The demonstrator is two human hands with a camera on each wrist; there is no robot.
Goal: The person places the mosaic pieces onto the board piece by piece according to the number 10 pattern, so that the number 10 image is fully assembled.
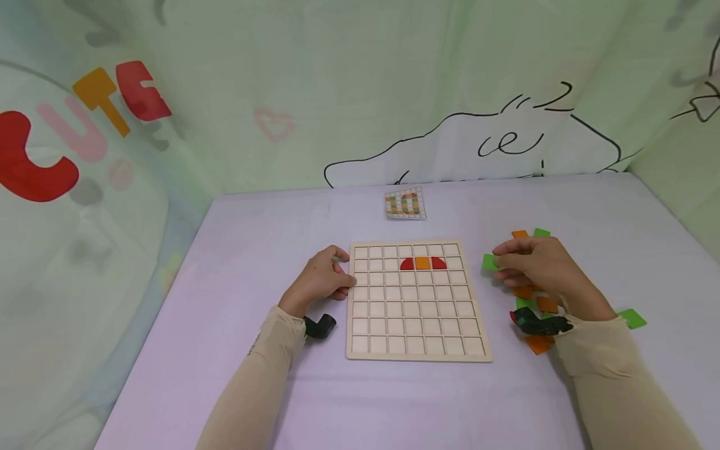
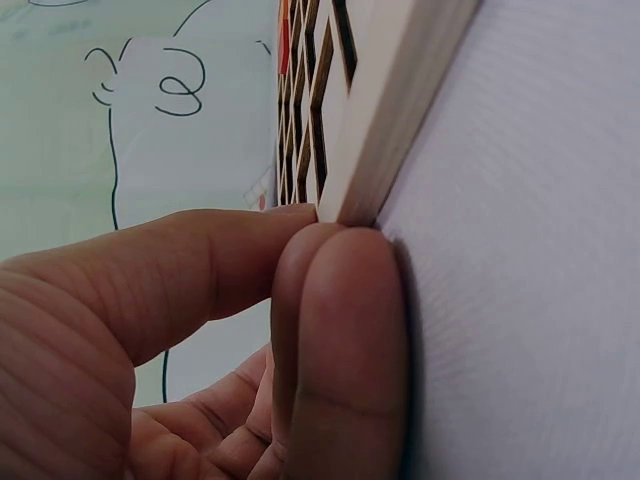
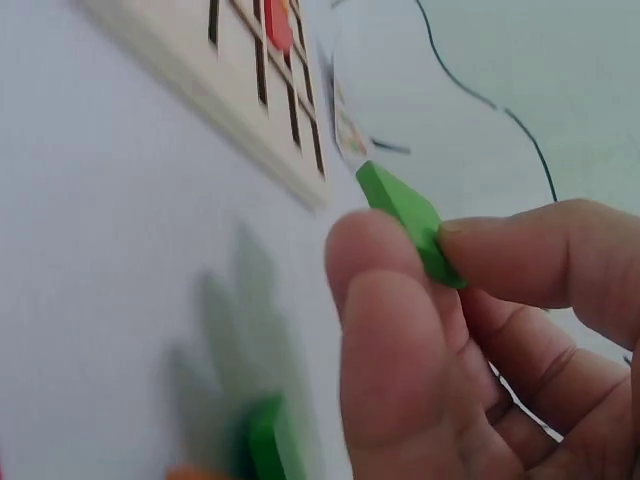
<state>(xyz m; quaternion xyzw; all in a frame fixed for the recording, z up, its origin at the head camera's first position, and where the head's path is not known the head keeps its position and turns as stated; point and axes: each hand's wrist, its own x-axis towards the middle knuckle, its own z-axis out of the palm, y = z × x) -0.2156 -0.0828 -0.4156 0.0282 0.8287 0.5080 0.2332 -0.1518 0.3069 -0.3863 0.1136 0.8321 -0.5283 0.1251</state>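
Note:
A wooden grid board [image 1: 418, 362] lies flat, with two red quarter-round pieces [image 1: 407, 264] on either side of an orange square [image 1: 422, 263] in its second row from the back. The left hand [image 1: 320, 275] pinches the board's left edge, thumb on top and fingers at the side, as the left wrist view shows of the hand [image 2: 200, 290]. Right of the board, the right hand [image 1: 540, 265] holds a green square piece [image 1: 490, 262] between thumb and fingers. In the right wrist view this green piece [image 3: 408, 215] is tilted above the table, pinched by the hand [image 3: 480, 300].
Loose orange and green pieces [image 1: 539, 344] lie beneath and around the right hand, with a green one [image 1: 632, 318] off to the right by the sleeve. A small printed pattern card [image 1: 405, 204] stands behind the board. A drawn-on cloth [image 1: 281, 81] hangs at the back.

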